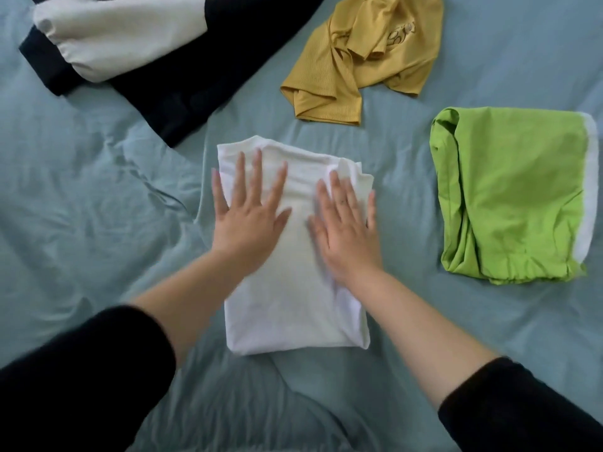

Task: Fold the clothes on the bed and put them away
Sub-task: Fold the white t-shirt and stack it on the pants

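A white garment lies folded into a tall rectangle in the middle of the blue-grey bed sheet. My left hand presses flat on its upper left part, fingers straight and spread. My right hand lies flat beside it on the upper right part, fingers straight too. A green garment lies folded to the right. A mustard-yellow top lies crumpled at the back. A black and cream garment is spread at the back left.
The sheet is wrinkled to the left of the white garment. Open sheet runs along the near edge and between the white and green garments.
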A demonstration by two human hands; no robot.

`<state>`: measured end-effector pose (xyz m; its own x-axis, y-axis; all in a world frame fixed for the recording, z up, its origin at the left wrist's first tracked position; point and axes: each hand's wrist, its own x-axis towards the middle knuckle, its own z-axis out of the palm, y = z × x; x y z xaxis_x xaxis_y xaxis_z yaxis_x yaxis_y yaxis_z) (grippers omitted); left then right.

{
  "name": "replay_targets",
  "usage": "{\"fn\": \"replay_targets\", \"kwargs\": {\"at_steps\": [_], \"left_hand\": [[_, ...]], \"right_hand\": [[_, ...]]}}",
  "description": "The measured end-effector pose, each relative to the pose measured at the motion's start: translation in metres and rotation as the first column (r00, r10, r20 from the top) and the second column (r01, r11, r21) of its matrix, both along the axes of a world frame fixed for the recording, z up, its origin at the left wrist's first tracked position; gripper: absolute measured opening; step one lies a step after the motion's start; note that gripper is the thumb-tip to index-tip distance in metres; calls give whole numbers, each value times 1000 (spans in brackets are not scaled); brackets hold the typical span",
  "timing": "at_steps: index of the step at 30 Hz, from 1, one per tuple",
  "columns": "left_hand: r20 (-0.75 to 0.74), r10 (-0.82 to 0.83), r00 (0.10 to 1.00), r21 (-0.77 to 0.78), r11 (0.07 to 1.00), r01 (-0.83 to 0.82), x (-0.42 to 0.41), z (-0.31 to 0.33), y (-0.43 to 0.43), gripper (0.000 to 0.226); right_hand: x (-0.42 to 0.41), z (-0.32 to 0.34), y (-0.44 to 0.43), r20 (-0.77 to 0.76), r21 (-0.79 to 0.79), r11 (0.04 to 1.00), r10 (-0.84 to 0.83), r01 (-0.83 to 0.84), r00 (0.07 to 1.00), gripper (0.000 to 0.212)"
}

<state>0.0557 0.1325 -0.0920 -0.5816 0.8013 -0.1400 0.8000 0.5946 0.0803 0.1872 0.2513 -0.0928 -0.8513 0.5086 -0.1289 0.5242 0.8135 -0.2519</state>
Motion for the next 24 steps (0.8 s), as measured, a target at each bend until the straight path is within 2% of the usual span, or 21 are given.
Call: {"fn": "replay_targets", "kwargs": {"at_steps": [2, 4, 8, 11, 14, 15, 16, 17, 18, 19, 20, 21, 22, 24], "left_hand": [[31, -139, 990, 31, 990, 138, 31, -4, -31, 64], [70, -242, 968, -19, 970, 244, 41, -14, -69, 66], [106, -280, 954, -122, 949, 292, 25, -16, -106, 75], [162, -340, 926, -214, 904, 369, 20, 0, -127, 94], [202, -392, 898, -176, 887, 427, 18, 21, -147, 105], [248, -315, 916, -140, 924, 356, 20, 26, -146, 104], [330, -150, 932, -102, 976, 193, 23, 31, -141, 103], [431, 72, 900, -59, 997, -52, 29, 32, -132, 103], [551, 289, 783, -33, 945, -325, 33, 31, -119, 99], [668, 438, 601, -32, 824, -565, 35, 30, -105, 89], [757, 514, 404, -61, 671, -739, 35, 28, -89, 75], [798, 550, 247, -106, 532, -840, 35, 27, -76, 60], [796, 581, 170, -136, 445, -885, 35, 25, -64, 48], [771, 614, 171, -122, 406, -906, 37, 25, -49, 39]], "right_hand": [[32, 0, -20, 8, 47, 992, 121, -121, 993, 56], [71, -7, -24, 86, 41, 980, 189, -193, 978, 57], [111, -3, -7, 235, 22, 980, 186, -196, 954, 65], [129, 17, -9, 371, -35, 987, 158, -157, 915, 76], [145, 34, -13, 429, -125, 988, 139, -93, 893, 88], [146, 36, -16, 389, -201, 980, 72, 8, 919, 91], [142, 38, -19, 303, -301, 935, -94, 189, 948, 90], [132, 41, -21, 220, -421, 820, -324, 389, 920, 80], [120, 42, -22, 175, -530, 655, -537, 539, 825, 66], [106, 41, -21, 175, -620, 478, -688, 622, 704, 52], [93, 39, -19, 189, -677, 349, -768, 648, 612, 41], [82, 34, -16, 192, -704, 290, -801, 648, 567, 32], [71, 30, -14, 193, -717, 270, -809, 642, 556, 25], [54, 26, -11, 205, -750, 248, -794, 613, 573, 25]]}}
